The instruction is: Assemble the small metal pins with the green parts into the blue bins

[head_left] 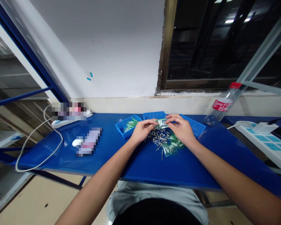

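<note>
Between my two hands is a small clear plastic bag (161, 123) with shiny metal pieces inside. My left hand (144, 128) pinches its left edge, and my right hand (179, 126) grips the right edge with thumb and fingers. Just below the bag lies a loose pile of metal rivets (158, 137) on the blue table. Several filled bags with a green tint (172, 146) lie to the right of that pile, partly under my right wrist. A blue tray (124, 134) by my left hand holds more green-tinted bags.
Two more blue trays, a middle one (154, 115) and a right one (198, 126), stand behind my hands. A red-capped plastic bottle (221, 107) leans at the back right. Power strips lie left (69, 121) and right (269, 143). A white cable (58, 150) loops over the table's left side.
</note>
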`<act>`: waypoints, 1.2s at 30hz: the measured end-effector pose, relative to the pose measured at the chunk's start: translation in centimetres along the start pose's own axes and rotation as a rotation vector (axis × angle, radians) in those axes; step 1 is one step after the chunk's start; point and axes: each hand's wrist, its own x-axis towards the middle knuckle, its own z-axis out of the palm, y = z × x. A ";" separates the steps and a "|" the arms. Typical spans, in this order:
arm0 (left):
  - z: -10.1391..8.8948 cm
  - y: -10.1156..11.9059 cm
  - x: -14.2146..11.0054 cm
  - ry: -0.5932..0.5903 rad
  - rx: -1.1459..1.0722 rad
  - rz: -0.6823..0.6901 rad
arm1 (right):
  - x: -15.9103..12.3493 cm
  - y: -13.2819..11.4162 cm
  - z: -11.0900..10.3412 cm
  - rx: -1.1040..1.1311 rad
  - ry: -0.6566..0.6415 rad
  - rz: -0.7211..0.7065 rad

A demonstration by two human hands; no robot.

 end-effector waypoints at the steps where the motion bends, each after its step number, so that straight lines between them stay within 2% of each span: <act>1: -0.1 0.0 0.0 -0.001 0.038 -0.016 | 0.0 0.0 0.0 0.000 0.011 0.000; 5: 0.1 0.6 -0.3 0.004 0.072 -0.068 | -0.2 -0.3 0.3 0.083 -0.024 0.049; 12: 0.5 1.8 -0.7 -0.043 0.153 -0.013 | -0.7 -1.4 1.0 0.159 -0.204 0.004; 18: -0.4 1.6 -0.2 0.048 0.258 -0.026 | -0.7 -1.7 1.2 0.211 -0.144 0.073; 20: -1.0 2.4 -0.4 0.121 0.420 0.061 | -0.7 -1.5 1.2 0.178 -0.137 0.100; 23: -2.2 4.2 -0.8 0.248 0.773 0.274 | -0.6 -1.1 0.9 0.093 -0.140 0.143; 25: -3.3 5.3 -1.0 0.342 0.869 0.336 | -0.6 -0.8 0.7 0.045 -0.139 0.154; 27: -4.5 5.8 -1.1 0.431 0.952 0.310 | -0.6 -0.5 0.5 0.014 -0.143 0.157; 29: -5.8 6.0 -1.0 0.462 1.052 0.230 | -0.6 -0.3 0.5 -0.021 -0.153 0.154; 32: -7.3 5.5 -0.9 0.397 1.222 0.053 | -0.6 -0.3 0.4 -0.158 -0.173 0.076; 36: -8.0 4.6 -0.7 0.247 1.349 -0.043 | -0.7 -0.6 0.4 -0.384 -0.241 -0.133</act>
